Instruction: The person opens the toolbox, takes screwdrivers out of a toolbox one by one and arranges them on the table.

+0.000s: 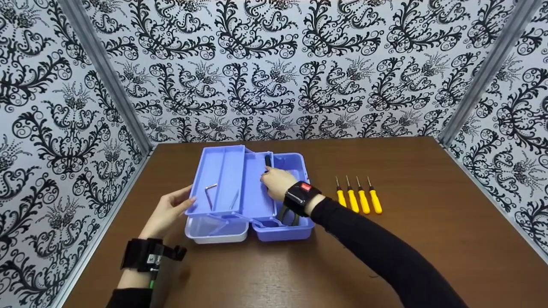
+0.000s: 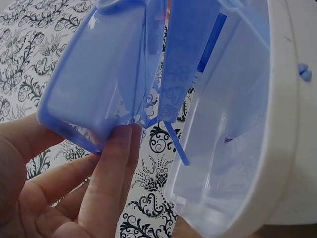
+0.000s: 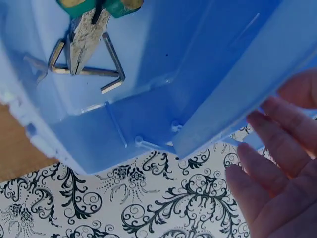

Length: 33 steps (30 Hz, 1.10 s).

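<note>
No legible text, brands, numbers or signs

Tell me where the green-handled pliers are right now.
The green-handled pliers lie inside the blue toolbox, at upper left in the right wrist view, with their tips overlapping bent hex keys.

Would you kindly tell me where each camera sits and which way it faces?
Head: on the person's head, facing forward and down at the blue toolbox and yellow-handled screwdrivers; left hand, right hand and black sleeves show.
Left wrist: on that wrist, facing the raised tray and translucent lid; only the left hand shows.
Right wrist: on that wrist, facing into the deep compartment with green-handled pliers and hex keys; only the right hand shows.
Shared: head and left wrist both show the left hand at the tray.
</note>
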Each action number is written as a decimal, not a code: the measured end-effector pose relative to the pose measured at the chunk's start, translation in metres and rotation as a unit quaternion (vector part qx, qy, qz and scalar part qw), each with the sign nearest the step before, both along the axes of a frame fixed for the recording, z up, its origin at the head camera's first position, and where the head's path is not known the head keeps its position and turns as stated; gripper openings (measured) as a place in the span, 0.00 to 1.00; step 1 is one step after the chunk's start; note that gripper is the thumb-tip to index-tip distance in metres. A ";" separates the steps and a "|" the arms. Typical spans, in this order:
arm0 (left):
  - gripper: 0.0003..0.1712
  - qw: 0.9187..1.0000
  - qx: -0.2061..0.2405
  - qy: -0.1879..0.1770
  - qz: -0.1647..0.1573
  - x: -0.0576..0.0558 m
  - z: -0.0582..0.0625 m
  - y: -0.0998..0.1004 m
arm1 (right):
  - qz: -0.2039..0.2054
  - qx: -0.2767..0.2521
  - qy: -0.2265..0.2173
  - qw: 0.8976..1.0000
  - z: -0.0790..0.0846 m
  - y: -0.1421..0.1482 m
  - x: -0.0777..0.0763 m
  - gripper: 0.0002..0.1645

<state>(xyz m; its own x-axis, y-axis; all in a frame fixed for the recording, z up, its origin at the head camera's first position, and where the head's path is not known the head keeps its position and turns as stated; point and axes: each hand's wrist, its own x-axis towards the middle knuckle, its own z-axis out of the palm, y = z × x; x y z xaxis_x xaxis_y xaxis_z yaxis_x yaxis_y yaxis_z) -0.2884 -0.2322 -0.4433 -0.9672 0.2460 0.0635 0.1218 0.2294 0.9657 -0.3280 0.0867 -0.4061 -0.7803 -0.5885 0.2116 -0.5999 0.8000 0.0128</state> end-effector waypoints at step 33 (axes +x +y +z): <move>0.32 1.000 -0.009 -0.004 0.009 0.000 0.002 0.001 | 0.108 0.148 0.202 0.962 -0.007 -0.014 -0.003 0.11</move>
<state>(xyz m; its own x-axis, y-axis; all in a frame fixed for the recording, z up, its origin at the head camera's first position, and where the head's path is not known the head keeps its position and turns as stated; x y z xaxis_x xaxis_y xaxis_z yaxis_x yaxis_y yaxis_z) -0.2886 -0.2313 -0.4416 -0.9721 0.2287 0.0519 0.1100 0.2491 0.9622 -0.3314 0.0725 -0.4132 -0.5222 -0.8089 0.2701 -0.6508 0.5827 0.4868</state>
